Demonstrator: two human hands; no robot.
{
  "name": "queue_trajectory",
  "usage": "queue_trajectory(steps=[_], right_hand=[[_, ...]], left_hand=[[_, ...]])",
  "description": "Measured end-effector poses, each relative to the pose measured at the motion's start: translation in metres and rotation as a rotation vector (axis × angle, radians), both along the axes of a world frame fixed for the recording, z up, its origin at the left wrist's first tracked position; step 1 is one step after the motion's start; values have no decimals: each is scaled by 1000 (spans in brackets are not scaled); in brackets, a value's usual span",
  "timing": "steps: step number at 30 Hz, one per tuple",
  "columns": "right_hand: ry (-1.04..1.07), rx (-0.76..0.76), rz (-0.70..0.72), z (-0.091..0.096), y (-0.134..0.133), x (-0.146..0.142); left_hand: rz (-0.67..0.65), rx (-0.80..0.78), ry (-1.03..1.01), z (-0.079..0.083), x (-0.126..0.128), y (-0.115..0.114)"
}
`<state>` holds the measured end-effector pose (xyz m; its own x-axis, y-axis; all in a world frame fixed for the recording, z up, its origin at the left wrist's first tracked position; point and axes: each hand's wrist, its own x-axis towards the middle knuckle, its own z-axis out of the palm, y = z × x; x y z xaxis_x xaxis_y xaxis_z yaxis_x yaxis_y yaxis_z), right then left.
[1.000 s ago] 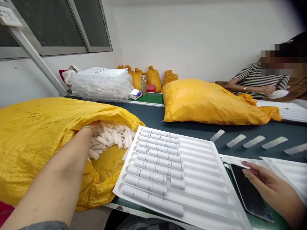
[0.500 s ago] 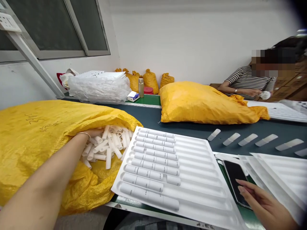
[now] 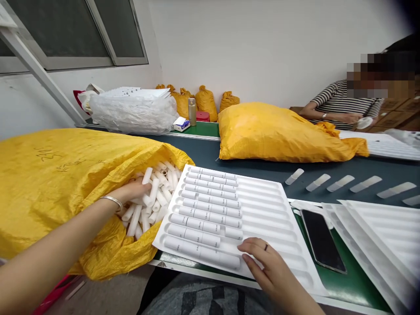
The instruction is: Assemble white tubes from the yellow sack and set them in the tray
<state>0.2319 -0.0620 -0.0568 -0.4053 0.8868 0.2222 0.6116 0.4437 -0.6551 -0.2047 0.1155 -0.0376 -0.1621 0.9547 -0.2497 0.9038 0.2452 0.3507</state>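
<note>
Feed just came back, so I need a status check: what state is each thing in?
Near yellow sack, mouth open, white tubes showing.
White tray, left half filled, right half bare.
Phone, screen dark, face up.
Left hand, on tubes in sack mouth.
Right hand, open, resting on tray.

Head cam looks fwd/down, close over tray.

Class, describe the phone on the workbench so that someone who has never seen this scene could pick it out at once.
Start at the big white tray part filled with tubes. Just right of it, on the green strip before the stack of empty trays, lies the phone. It is the only flat, black, glossy slab among white plastic.
</note>
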Motion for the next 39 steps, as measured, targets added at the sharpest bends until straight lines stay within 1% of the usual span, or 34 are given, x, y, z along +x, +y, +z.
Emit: queue_trajectory(steps=[2,5,7,9,11,12,14,16,18,20,22,24,26,28,30,32,33,35,37,39], right_hand=[[-59,78,-12,-6,4,-5],[-141,202,-77,-16,16,-6],[-223,200,-91,-21,25,-8],[-310,135,-105,-22,34,-11],[-367,91,-117,-19,40,-15],[-381,87,-116,-16,42,-16],[-376,97,-106,-8,45,-16],[-307,84,-120,3,44,-15],[-161,37,-157,14,41,-14],[34,-1,-147,24,37,-16],[212,4,-74,32,33,-20],[321,47,-8,38,32,-22],[349,122,12,44,34,-23],[317,208,34,50,38,-20],[257,262,95,56,41,-17],[199,277,156,61,43,-15],[181,281,172,63,43,-15],[182,296,158,64,45,-14],[214,308,115,63,46,-14],[240,303,77,61,48,-14]], left_hand=[[-34,20,28,10,1,-10],[-74,44,78,28,7,-31],[-160,111,69,38,16,-49],[-256,207,24,43,30,-71],[-302,286,-86,42,48,-93],[-314,316,-182,38,57,-104],[-373,407,-420,28,78,-122],[-442,524,-602,17,99,-133],[-490,608,-663,7,119,-137],[-546,631,-650,2,137,-135],[-618,618,-603,1,152,-131],[-674,615,-545,6,160,-128],[-709,633,-489,16,164,-125],[-752,634,-421,28,164,-123],[-800,591,-365,40,164,-122],[-825,526,-365,49,164,-122],[-824,498,-387,51,164,-123],[-801,468,-452,52,164,-124],[-770,478,-504,50,163,-126],[-766,509,-530,46,162,-127]])
